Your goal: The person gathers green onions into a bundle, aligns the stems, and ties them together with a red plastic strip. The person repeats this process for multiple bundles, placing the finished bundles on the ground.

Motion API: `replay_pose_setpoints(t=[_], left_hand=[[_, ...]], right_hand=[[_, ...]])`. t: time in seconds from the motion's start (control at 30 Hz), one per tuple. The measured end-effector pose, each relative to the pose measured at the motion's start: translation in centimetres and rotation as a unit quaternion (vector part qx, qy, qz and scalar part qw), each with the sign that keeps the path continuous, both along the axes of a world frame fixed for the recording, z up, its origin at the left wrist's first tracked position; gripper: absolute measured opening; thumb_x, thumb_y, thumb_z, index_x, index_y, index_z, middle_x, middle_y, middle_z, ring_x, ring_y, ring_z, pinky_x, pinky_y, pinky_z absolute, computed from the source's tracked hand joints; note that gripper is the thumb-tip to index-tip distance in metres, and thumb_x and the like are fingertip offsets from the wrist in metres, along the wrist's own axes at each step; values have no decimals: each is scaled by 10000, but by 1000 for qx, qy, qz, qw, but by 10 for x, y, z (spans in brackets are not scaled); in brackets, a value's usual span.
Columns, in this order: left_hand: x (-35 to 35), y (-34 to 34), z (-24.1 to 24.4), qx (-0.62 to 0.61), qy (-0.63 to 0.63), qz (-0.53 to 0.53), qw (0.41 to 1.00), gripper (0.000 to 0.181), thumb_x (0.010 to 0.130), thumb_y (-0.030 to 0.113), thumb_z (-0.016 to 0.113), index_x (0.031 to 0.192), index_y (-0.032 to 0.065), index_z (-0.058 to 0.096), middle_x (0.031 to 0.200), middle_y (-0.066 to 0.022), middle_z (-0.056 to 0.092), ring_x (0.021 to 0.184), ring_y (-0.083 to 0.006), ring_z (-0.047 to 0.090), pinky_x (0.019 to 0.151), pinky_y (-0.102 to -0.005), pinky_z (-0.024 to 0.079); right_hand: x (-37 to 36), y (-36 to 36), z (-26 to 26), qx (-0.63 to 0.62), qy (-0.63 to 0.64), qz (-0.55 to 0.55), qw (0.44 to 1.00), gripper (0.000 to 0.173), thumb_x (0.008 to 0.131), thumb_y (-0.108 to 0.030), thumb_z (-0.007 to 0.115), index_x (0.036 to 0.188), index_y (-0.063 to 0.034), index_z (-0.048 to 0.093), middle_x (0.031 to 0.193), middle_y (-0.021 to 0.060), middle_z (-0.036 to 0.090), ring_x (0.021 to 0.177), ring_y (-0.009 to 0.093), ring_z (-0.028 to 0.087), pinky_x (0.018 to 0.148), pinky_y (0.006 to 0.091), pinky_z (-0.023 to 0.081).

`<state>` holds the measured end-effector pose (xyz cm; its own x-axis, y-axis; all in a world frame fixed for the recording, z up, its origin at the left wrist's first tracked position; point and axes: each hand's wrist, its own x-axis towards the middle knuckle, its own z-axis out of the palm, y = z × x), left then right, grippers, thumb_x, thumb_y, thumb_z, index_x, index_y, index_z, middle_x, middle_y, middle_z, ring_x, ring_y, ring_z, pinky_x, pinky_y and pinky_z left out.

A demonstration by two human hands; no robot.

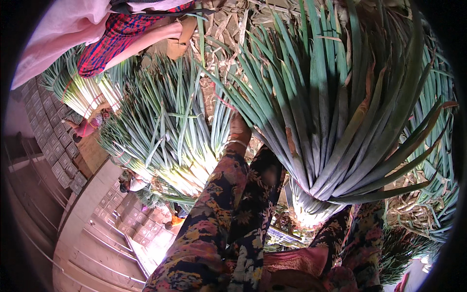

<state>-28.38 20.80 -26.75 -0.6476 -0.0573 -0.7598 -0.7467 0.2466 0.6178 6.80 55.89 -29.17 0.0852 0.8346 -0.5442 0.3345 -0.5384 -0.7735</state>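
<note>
A large bunch of spring onions fills the middle and right, its green leaves fanned upward and its white root ends low, between the floral-clad legs. My left hand, with a pale bangle at the wrist, reaches up to the left edge of these leaves. Its fingers are hidden, so what it holds cannot be told. A reddish strip lies among the leaves just above it. The right floral sleeve runs up behind the bunch; my right hand is out of view there. More spring onions lie left of my left arm.
Dry leaf litter covers the ground at the top. A person in a checked garment is at the upper left, near tied spring onion bunches. More onions lie at the far right. Other people and stacked blocks show farther left.
</note>
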Motion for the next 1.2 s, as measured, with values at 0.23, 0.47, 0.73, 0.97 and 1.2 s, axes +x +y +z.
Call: replay_pose_setpoints(t=[0.23, 0.47, 0.73, 0.97, 1.2], left_hand=[[-11, 95, 149, 83, 80, 16, 993, 315, 938, 363, 461, 741, 118, 442, 532, 48, 283, 468, -95, 285, 459, -262, 284], [96, 190, 267, -45, 61, -264, 961, 259, 950, 260, 432, 868, 42, 546, 637, -16, 489, 504, -121, 409, 494, -257, 348], [218, 272, 264, 146, 181, -758, 610, 43, 806, 55, 586, 822, 21, 564, 636, -146, 494, 543, -310, 503, 480, -372, 383], [231, 354, 138, 155, 280, -740, 591, 161, 881, 120, 512, 749, 39, 468, 652, -137, 470, 588, -347, 497, 526, -431, 393], [235, 378, 21, 201, 254, -717, 617, 247, 918, 172, 483, 735, 7, 468, 660, -197, 492, 598, -390, 487, 526, -403, 394]], right_hand=[[1, 2, 1, 3, 4, -27, 1000, 228, 918, -204, 472, 973, -13, 583, 801, 58, 568, 710, 159, 517, 656, 275, 415], [-39, -9, 0, 17, 46, -75, 996, 227, 917, -207, 478, 963, -14, 588, 786, 55, 568, 694, 156, 516, 641, 275, 414], [-84, -4, 16, 33, -24, -251, 967, 209, 910, -192, 525, 866, -10, 617, 693, 59, 585, 608, 146, 509, 567, 294, 405], [-98, 8, 26, 16, 20, -321, 947, 121, 898, -144, 555, 861, -36, 595, 671, 39, 575, 583, 148, 505, 556, 272, 402], [-44, 8, -29, 186, -176, -37, 966, 204, 784, -98, 533, 968, -12, 553, 864, 163, 555, 767, 328, 551, 674, 386, 460]])
